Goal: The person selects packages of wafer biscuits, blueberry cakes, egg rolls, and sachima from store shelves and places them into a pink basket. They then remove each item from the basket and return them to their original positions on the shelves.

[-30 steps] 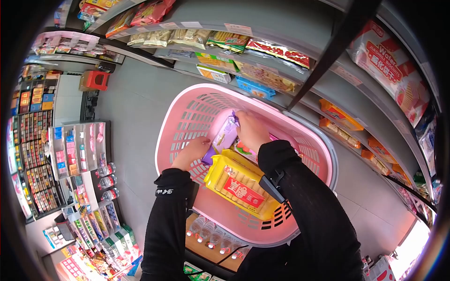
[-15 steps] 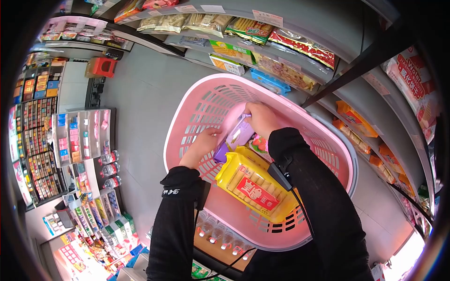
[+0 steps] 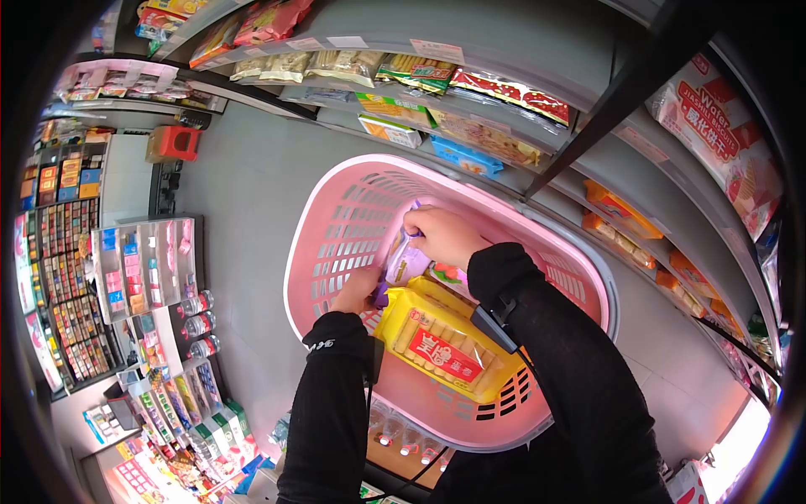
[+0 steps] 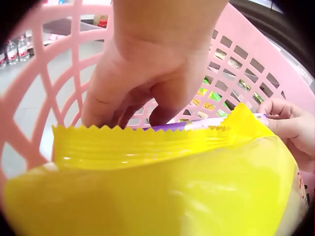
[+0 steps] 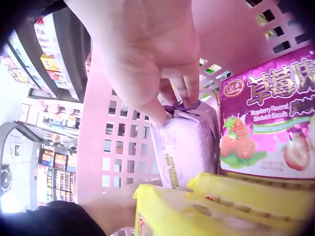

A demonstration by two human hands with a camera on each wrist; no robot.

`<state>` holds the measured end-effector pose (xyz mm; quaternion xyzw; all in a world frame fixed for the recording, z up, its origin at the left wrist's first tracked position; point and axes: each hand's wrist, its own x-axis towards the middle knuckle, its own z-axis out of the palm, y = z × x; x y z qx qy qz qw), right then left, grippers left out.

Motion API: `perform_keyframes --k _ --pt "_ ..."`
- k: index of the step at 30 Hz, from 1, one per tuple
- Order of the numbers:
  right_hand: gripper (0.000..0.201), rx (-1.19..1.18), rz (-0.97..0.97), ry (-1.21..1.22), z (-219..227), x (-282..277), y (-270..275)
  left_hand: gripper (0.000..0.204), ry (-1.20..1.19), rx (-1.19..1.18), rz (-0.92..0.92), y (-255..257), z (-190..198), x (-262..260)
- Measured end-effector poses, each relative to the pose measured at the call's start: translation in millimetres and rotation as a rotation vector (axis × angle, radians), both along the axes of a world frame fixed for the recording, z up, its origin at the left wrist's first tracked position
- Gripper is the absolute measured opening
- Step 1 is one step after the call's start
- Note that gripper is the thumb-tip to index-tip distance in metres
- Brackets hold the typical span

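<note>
Snack shelves beyond a pink basket

Grey floor shows left of the basket. Within its far left part, the right hand pinches one end of a purple pack. The left hand reaches down by the basket's left wall at the pack's other end; hidden fingertips leave its grip unclear. A yellow pack lies nearer the basket's front rim, a strawberry biscuit pack between it and the far wall.

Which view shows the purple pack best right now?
Right wrist: the purple pack appears close up, printed side facing the camera, the right hand gripping its upper end. Head shows it smaller, partly hidden by the right hand. Left wrist shows just a thin strip behind the yellow pack.
</note>
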<state>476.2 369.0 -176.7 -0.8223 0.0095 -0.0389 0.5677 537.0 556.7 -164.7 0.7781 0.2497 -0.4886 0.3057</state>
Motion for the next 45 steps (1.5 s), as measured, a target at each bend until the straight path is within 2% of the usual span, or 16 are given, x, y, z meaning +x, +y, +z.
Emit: perform_keyframes --k 4,9,11,13,15,22,23,26,31,34,37,39,41,42,43,45 --pt "0.013 -0.022 0.001 -0.014 18.6 -4.9 0.9 0.024 -0.124 -0.019 0.103 5.8 -3.4 -0.3" --pt "0.013 -0.057 -0.049 -0.002 52.8 -14.2 0.5 0.025 -0.166 -0.075 0.107 16.5 -5.6 9.5" --pt "0.013 -0.057 -0.065 -0.015 69.1 -19.1 -1.6 0.025 -0.106 -0.274 0.210 19.9 3.5 10.8" --pt "0.013 -0.058 -0.083 -0.034 85.0 -25.9 -3.9 0.025 -0.106 -0.260 0.197 11.4 22.6 9.5" --pt "0.013 -0.064 -0.095 -0.065 99.8 -37.7 -7.8 0.026 -0.071 -0.435 0.188 1.3 44.4 7.1" --pt "0.014 -0.027 -0.149 -0.142 158.8 -83.7 -28.8 0.032 -0.257 -0.658 0.180 -6.9 108.0 -8.4" --pt "0.014 -0.031 -0.154 -0.145 162.3 -90.2 -29.3 0.032 -0.257 -0.662 0.175 -6.3 113.1 -15.5" --pt "0.019 0.027 -0.185 -0.339 165.4 -109.1 -26.9 0.035 -0.217 -0.978 0.334 -4.6 126.7 -36.6" --pt "0.019 0.068 -0.135 -0.314 170.9 -151.4 -36.5 0.040 -0.311 -1.065 0.328 -3.2 137.7 -62.6" --pt "0.023 0.178 -0.341 -0.306 164.1 -175.5 -41.1 0.042 -0.434 -1.090 0.265 -12.8 151.9 -83.0" --pt "0.023 0.346 -0.422 -0.173 161.4 -202.6 -47.7 0.040 -0.504 -1.063 0.224 -38.1 162.9 -106.7" --pt "0.029 0.291 -0.377 -0.141 157.5 -223.8 -58.9 0.041 -0.510 -1.070 0.200 -48.7 160.3 -118.6" --pt "0.042 0.576 -0.357 -0.182 159.8 -245.5 -67.3 0.049 -0.517 -1.135 0.136 -58.9 158.7 -130.8" --pt "0.059 0.635 -0.320 -0.180 163.6 -258.5 -75.3 0.051 -0.533 -1.107 0.112 -66.7 160.9 -137.9" --pt "0.059 0.627 -0.347 -0.187 166.8 -272.1 -82.9 0.051 -0.514 -1.119 0.091 -75.6 163.1 -147.0" --pt "0.068 0.931 -0.374 -0.239 172.7 -301.8 -96.9 0.055 -0.553 -1.054 -0.021 -97.2 169.9 -164.7"
